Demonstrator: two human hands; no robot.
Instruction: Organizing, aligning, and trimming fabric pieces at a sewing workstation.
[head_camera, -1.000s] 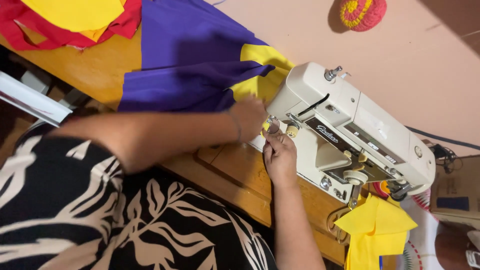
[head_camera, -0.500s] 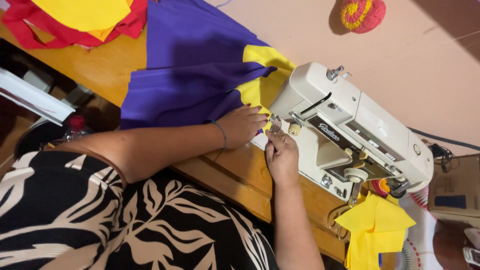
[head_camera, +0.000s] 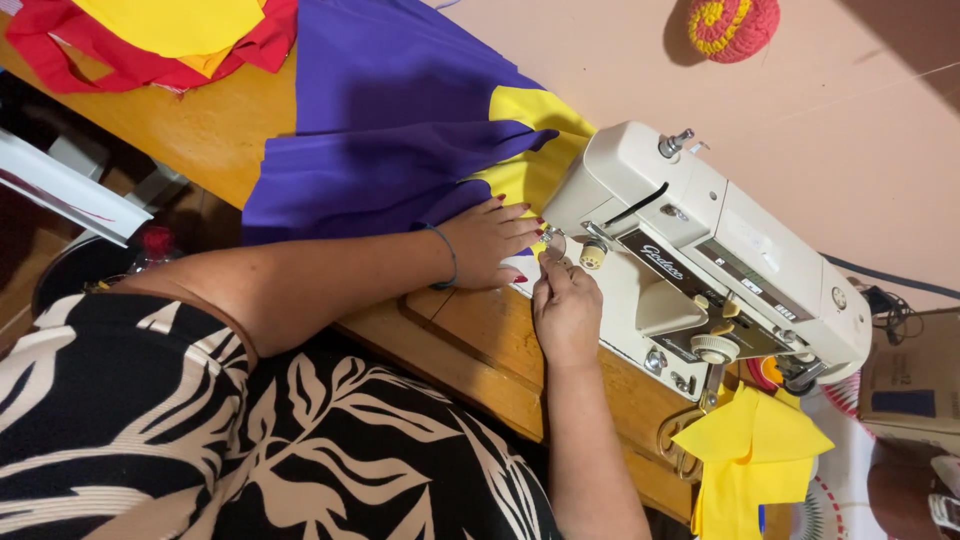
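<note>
Head view: a wooden bench carries purple and yellow fabric beyond the hands and a cream sewing machine just right of them. The left hand lies flat and open on the fabric's edge. The right hand pinches something small by the needle, beside the left.

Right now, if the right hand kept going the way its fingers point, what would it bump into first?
Probably the needle area of the cream sewing machine. The right hand points its fingertips up at that spot, just beside the left hand. Depth is hard to judge from above.
</note>
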